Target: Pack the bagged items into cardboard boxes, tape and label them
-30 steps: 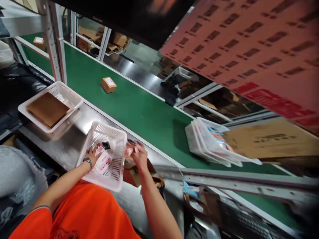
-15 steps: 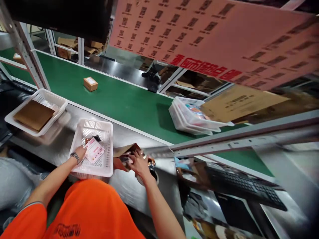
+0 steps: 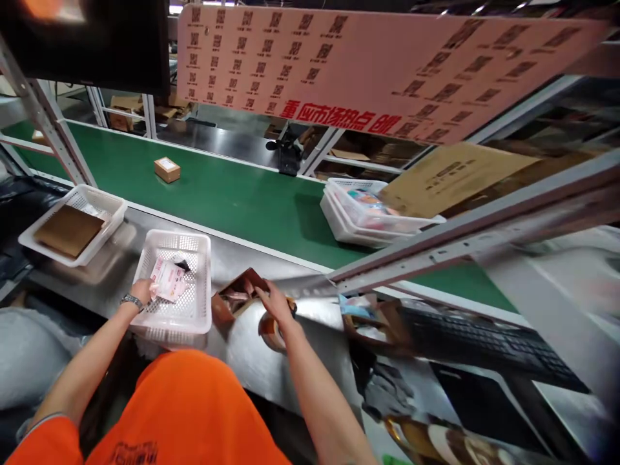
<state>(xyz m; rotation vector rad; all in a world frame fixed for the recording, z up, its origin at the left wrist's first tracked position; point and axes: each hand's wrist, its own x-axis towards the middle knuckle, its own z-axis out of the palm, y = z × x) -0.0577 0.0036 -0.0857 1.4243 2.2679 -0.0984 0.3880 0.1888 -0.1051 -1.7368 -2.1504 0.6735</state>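
Observation:
My left hand (image 3: 142, 292) reaches over the near left rim of a white perforated basket (image 3: 206, 284). Its fingers are closed on the edge of a pink-and-white printed packet (image 3: 169, 281), with a small dark item (image 3: 183, 265) beside it. To the right, my right hand (image 3: 277, 305) has its fingers closed at the right edge of an open brown cardboard box (image 3: 223, 312), which stands tilted on the metal bench. Reddish contents show inside the box but are too blurred to name. Partly behind my right wrist is a tape roll (image 3: 271, 332).
Another white basket (image 3: 116, 210) holding a flat brown carton (image 3: 68, 230) stands at left. A small labelled box (image 3: 167, 170) sits on the green conveyor (image 3: 232, 194). Stacked baskets (image 3: 334, 219) are farther right, behind a metal post (image 3: 416, 261). A keyboard (image 3: 484, 342) lies at right.
My right hand has drawn back from over the open box to its right edge, and the box is now tilted differently. My left hand has shifted the packet slightly left within the basket.

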